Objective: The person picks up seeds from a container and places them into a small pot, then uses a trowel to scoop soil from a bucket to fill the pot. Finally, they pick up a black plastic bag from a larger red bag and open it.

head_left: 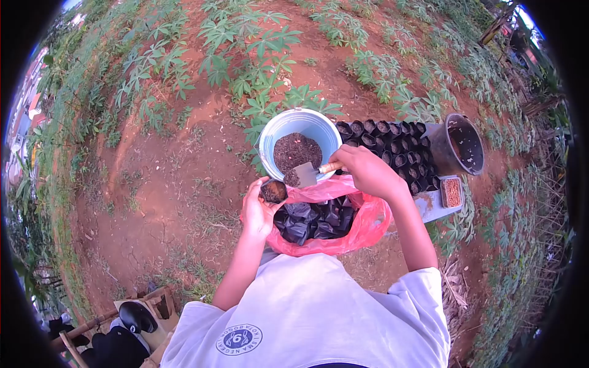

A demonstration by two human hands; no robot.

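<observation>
My left hand (259,211) is wrapped round a small black seedling bag (273,191), its open top facing up with brown matter inside. In my right hand (363,167) is a hand trowel (307,174) with a wooden handle and flat metal blade. The blade lies over the near rim of a light blue bucket (267,153), which holds dark soil (297,152). Below both hands, a red plastic bag (368,228) stands open, with several black seedling bags (316,219) in it.
Rows of filled black seedling bags (402,150) stand on a light board (429,208) at the right. Beside them are a dark bucket (457,147) and a small clear tub of orange-brown grains (452,192). Leafy plants (251,49) grow beyond. A wooden frame (92,325) with dark items is at lower left.
</observation>
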